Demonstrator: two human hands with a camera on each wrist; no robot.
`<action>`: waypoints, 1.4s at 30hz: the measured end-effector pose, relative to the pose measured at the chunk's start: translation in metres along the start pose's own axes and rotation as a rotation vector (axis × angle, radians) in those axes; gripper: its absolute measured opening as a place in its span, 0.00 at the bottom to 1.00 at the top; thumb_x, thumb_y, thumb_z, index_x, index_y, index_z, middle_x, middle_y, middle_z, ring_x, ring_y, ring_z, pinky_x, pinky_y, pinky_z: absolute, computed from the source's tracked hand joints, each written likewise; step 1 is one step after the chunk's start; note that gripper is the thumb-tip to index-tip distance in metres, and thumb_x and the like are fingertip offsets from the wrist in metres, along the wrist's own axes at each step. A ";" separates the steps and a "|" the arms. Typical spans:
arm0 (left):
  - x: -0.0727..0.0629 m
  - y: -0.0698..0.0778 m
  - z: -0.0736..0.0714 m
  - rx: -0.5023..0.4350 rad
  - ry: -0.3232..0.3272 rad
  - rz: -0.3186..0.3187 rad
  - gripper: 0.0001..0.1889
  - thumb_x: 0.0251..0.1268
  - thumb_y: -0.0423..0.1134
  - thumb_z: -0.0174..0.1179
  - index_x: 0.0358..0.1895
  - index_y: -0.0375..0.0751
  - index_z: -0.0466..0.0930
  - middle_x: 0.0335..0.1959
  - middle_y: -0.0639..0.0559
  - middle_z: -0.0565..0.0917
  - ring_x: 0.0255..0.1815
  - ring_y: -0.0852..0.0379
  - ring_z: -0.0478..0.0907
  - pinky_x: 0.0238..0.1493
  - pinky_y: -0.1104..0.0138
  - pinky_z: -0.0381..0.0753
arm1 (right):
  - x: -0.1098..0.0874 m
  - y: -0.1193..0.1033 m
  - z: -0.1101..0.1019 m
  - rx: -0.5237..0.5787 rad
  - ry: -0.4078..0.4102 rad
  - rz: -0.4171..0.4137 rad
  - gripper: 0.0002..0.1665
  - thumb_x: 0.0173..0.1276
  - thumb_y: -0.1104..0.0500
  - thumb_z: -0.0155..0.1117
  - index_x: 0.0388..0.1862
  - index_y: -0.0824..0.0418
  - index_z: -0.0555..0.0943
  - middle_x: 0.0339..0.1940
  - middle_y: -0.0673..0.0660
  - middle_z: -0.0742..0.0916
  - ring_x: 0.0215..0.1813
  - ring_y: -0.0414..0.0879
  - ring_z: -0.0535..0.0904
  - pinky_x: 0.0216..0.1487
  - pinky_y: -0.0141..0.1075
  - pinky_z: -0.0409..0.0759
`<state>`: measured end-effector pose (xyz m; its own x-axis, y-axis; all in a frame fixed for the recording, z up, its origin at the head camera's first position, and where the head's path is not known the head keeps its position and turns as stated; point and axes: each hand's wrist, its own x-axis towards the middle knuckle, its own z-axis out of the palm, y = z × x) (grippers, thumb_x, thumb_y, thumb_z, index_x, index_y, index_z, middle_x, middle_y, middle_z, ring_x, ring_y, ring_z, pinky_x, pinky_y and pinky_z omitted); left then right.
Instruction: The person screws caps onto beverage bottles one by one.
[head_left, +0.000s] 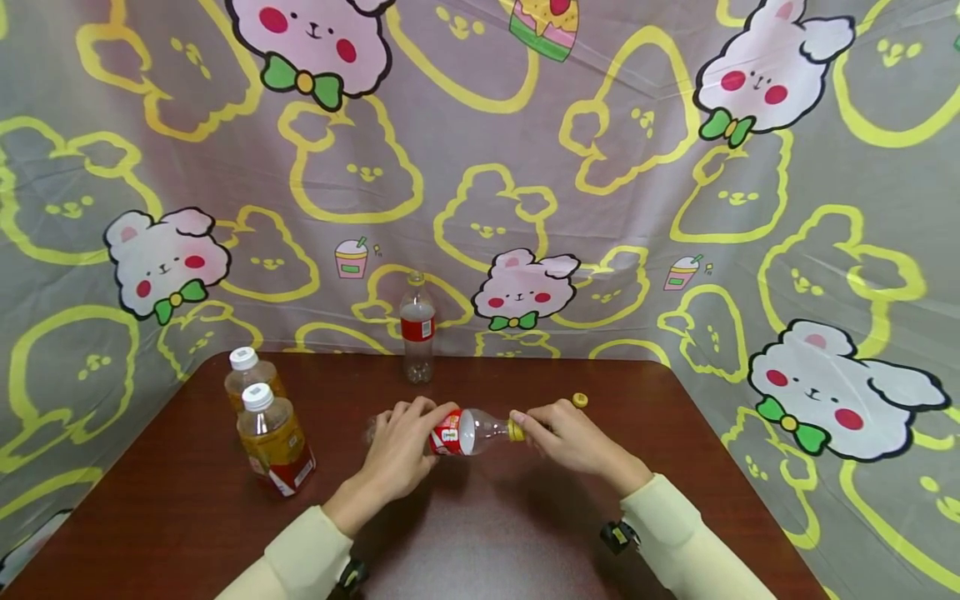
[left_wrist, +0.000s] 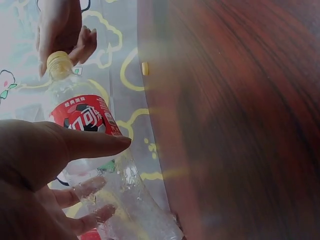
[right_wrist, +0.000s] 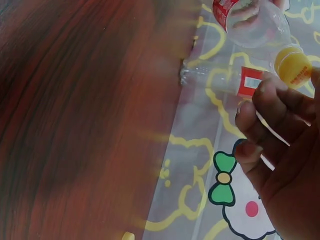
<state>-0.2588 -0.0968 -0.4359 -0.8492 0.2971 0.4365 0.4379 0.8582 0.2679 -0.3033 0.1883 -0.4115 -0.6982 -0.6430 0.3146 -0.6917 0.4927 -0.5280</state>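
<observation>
While held, the bottle (head_left: 467, 432) (seemingly level) points right.

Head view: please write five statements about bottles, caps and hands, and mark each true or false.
1. The left hand grips a red-labelled bottle. True.
2. The right hand pinches this bottle's yellow cap. True.
3. No other yellow cap is visible. False: a loose yellow cap lies beyond the right hand.
4. Only one bottle has a white cap. False: two white-capped bottles stand at left.
5. The back bottle has a green label. False: its label is red.
</observation>
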 end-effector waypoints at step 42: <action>0.003 -0.005 0.000 -0.011 -0.027 -0.022 0.41 0.44 0.35 0.82 0.67 0.56 0.78 0.52 0.49 0.80 0.53 0.41 0.76 0.51 0.41 0.72 | -0.008 -0.003 -0.005 0.036 0.031 -0.087 0.22 0.65 0.55 0.76 0.56 0.48 0.80 0.36 0.41 0.85 0.35 0.38 0.81 0.37 0.33 0.82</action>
<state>-0.2634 -0.1007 -0.4358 -0.8663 0.2891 0.4073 0.4218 0.8602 0.2866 -0.2965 0.1949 -0.4083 -0.6412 -0.6641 0.3845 -0.7435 0.4136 -0.5254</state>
